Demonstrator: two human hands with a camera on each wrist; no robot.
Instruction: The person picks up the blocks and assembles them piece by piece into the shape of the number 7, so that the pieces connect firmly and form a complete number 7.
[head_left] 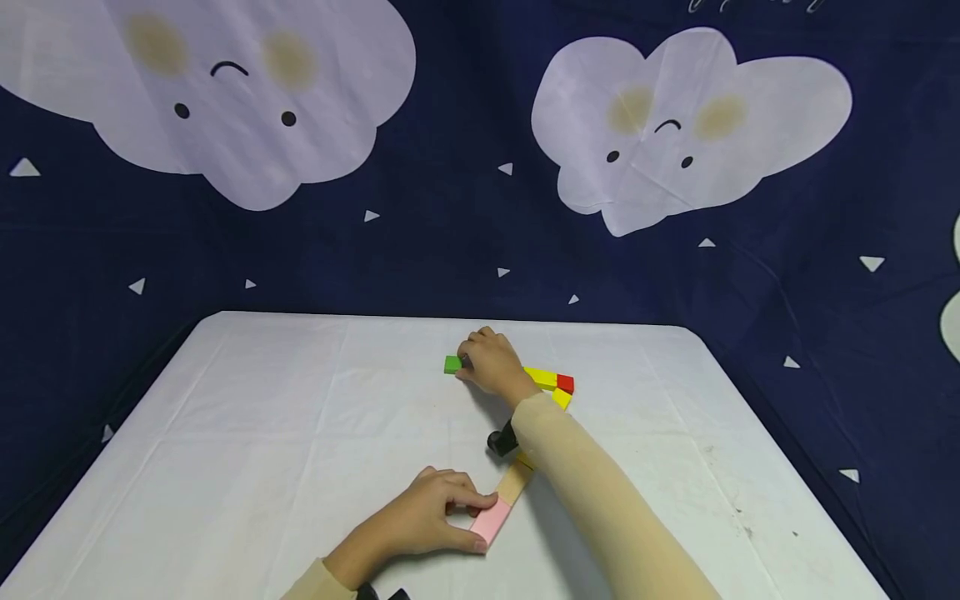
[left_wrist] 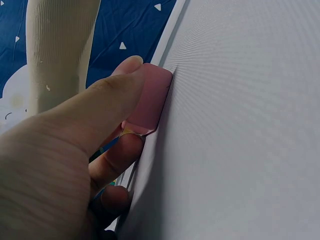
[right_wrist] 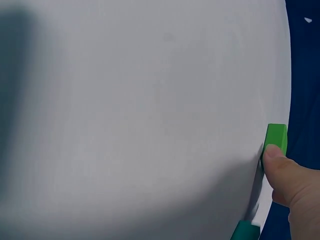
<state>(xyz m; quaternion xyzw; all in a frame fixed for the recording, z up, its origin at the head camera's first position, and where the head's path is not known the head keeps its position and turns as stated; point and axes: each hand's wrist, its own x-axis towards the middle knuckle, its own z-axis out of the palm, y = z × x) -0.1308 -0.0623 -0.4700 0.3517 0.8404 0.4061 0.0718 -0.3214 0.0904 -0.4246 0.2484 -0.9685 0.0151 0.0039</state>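
My left hand (head_left: 431, 512) holds a pink block (head_left: 491, 522) at the near end of a slanting row, thumb on one end and index finger along its side. In the left wrist view the thumb lies against the pink block (left_wrist: 152, 95). Touching its far end is a plain wood-coloured block (head_left: 514, 482). At the far side my right hand (head_left: 491, 362) pinches a green block (head_left: 452, 364); the right wrist view shows the thumb on the green block (right_wrist: 276, 137), the other fingers hidden. A gap separates it from a teal block (right_wrist: 246, 231).
Past the right wrist lie a yellow block (head_left: 542, 378) and a red block (head_left: 566, 383), with another yellow block (head_left: 562, 398) just below. My right sleeve (head_left: 600, 500) covers part of the row. The white-covered table (head_left: 225, 467) ends at a dark blue cloth (head_left: 450, 250).
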